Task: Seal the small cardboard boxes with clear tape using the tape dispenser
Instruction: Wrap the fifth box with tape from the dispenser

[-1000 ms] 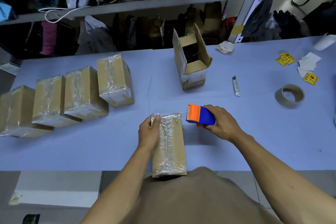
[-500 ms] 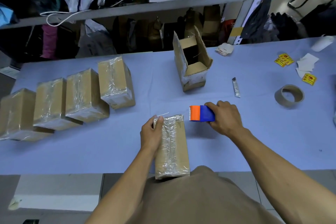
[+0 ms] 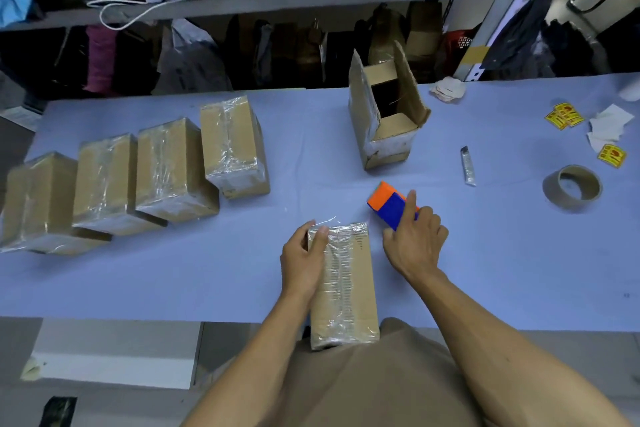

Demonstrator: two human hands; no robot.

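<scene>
A small cardboard box (image 3: 349,288) wrapped in clear tape lies lengthwise at the table's near edge, its near end against my body. My left hand (image 3: 303,258) grips its far left corner, thumb on top; a loose tape end sticks up there. The orange and blue tape dispenser (image 3: 388,203) sits just right of the box's far end, orange end pointing away to the left. My right hand (image 3: 415,241) holds its near end, index finger laid along the blue body.
Several taped boxes (image 3: 169,166) stand in a row at the left. An open cardboard box (image 3: 384,135) stands behind the dispenser. To the right lie a small metal blade (image 3: 468,166), an empty tape core (image 3: 572,191) and yellow stickers (image 3: 611,156). Shelves line the blue table (image 3: 502,253).
The tape strand between box and dispenser is gone. My right hand moved the dispenser away from the box and turned its orange end away. My left hand stays on the box.
</scene>
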